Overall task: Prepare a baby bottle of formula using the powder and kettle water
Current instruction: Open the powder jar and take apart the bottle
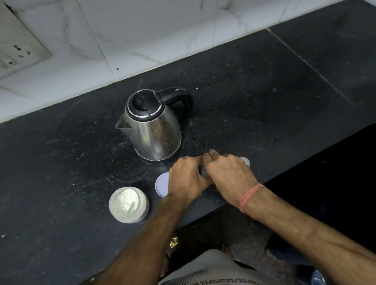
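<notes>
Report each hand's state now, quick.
Left hand: fingers curled round the mostly hidden bottle.
Right hand: fingers curled over the same bottle.

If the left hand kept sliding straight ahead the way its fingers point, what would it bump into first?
Probably the small grey thing tucked between both hands; the left hand points up and right at it and the right hand. It may already touch it; depth is unclear.

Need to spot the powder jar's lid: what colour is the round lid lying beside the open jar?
Pale lilac-white lid, seen in the head view, partly under the left hand.
</notes>
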Demonstrator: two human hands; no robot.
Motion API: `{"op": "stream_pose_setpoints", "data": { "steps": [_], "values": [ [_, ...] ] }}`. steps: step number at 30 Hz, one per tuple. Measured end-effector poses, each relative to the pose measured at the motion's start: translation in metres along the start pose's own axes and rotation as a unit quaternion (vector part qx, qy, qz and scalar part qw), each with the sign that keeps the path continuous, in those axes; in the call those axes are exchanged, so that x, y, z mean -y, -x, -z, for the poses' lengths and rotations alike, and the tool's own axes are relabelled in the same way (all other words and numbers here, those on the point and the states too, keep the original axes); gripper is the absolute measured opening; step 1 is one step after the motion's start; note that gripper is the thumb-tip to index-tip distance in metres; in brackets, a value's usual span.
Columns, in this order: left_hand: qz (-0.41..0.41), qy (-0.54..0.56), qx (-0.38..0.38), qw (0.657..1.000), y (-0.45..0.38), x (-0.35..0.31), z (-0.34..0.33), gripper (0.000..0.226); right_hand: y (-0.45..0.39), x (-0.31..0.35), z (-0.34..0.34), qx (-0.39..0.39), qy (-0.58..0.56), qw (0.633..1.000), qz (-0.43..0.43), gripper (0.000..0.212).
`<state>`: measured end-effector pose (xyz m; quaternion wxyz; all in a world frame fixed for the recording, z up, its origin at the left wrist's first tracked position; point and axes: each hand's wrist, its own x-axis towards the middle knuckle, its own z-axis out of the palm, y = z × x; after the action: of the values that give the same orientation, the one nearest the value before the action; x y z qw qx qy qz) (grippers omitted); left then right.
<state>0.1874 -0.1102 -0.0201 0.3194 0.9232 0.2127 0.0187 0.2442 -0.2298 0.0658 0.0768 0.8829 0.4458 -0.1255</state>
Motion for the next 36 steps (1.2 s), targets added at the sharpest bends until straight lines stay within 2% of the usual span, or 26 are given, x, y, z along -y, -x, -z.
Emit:
{"op": "stream_pose_setpoints", "data": {
  "steps": [3,5,8,12,15,18,25,28,32,36],
  "values": [
    [0.015,0.017,0.003,1.0,0.001,0.001,-0.002,0.022,-0.003,-0.009,0.003,0.001,-0.016,1.0,0.005,0.045],
    [0.025,0.029,0.009,0.999,0.003,-0.002,-0.003,0.031,-0.006,-0.015,0.009,0.009,-0.061,0.998,-0.032,0.033],
    [0.033,0.042,0.006,0.999,0.004,-0.002,-0.003,0.045,-0.011,-0.013,0.009,-0.001,-0.052,0.995,-0.084,0.044],
    [0.031,0.038,0.011,0.999,0.004,0.0,-0.007,0.036,-0.018,-0.005,-0.001,0.013,-0.051,0.993,-0.109,0.044],
    [0.026,0.039,0.023,0.999,0.003,0.0,-0.006,0.031,-0.016,-0.006,-0.003,0.007,-0.015,0.997,-0.075,0.042],
    [0.031,0.055,0.03,0.998,0.003,0.003,-0.005,0.038,-0.013,-0.007,-0.008,-0.016,0.022,0.999,-0.023,0.041],
    [0.012,0.103,0.025,0.994,0.001,0.014,-0.01,0.042,-0.013,-0.016,-0.01,-0.025,0.008,0.998,0.048,0.041],
    [-0.002,0.118,0.034,0.992,-0.001,0.018,-0.012,0.036,-0.012,-0.026,-0.009,-0.032,0.011,0.995,0.091,0.048],
    [-0.004,0.136,0.047,0.99,-0.002,0.022,-0.014,0.05,-0.007,-0.041,-0.012,-0.027,0.02,0.987,0.155,0.07],
    [0.002,0.136,0.035,0.99,-0.002,0.023,-0.017,0.055,-0.008,-0.048,-0.014,-0.012,-0.064,0.986,0.153,0.077]
  ]
}}
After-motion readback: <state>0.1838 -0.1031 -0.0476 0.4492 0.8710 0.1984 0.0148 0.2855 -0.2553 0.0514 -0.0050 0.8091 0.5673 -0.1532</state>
